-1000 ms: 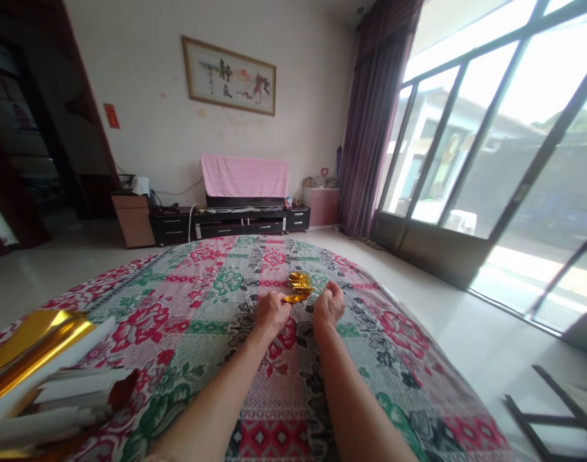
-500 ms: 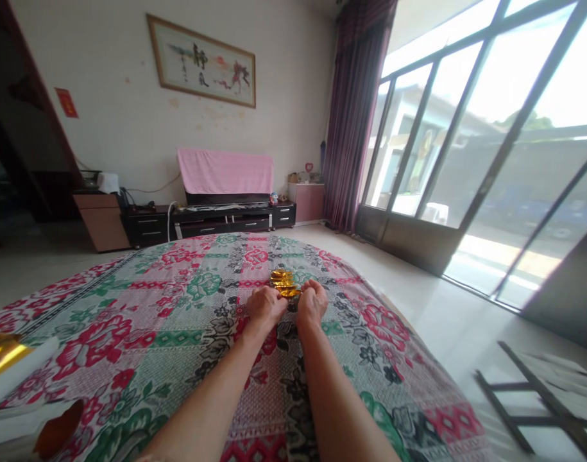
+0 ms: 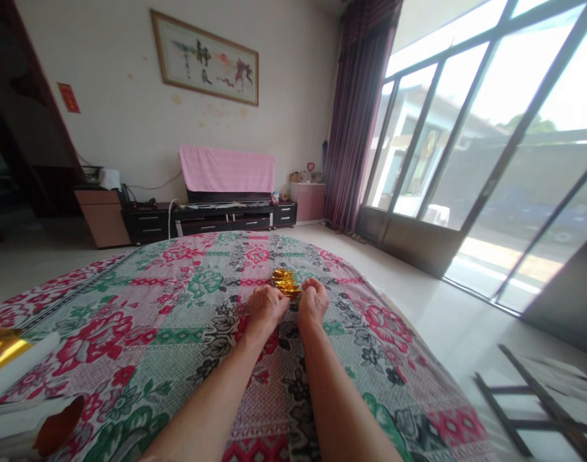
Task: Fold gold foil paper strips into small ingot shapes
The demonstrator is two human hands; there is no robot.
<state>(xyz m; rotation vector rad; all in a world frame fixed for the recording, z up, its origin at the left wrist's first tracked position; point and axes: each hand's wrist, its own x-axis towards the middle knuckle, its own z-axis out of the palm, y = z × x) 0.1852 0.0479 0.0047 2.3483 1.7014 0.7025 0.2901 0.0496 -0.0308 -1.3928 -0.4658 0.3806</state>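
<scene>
1. Gold foil (image 3: 284, 281) lies on the flowered cloth (image 3: 178, 350), just below the centre of the frame. It shows several shiny layers; whether these are folds or separate pieces, I cannot tell.
2. Left hand (image 3: 268, 305): fingers curled in, thumb side toward the foil, apparently clamped on its near left edge.
3. Right hand (image 3: 313, 301): fingers bent at the foil's right end. The tips are hidden, so whether they pinch it or merely rest against it, I cannot tell.
4. Hands stand near each other, with a narrow gap of cloth between the wrists; both forearms run up from the bottom edge.
5. Step in hand (judgement): two-handed fingertip work on the foil's near edge, one hand at each end.
6. Next move (judgement): calls for a light pinch and an even pull from both sides; thin foil would probably crease or tear under a hard grip.
7. Stock: a gold sheet (image 3: 3, 353) at the left edge, low in the frame, well apart from the hands; below it, a pale bundle (image 3: 14, 427) with a brown end, cut off by the frame. Neither is touched.
</scene>
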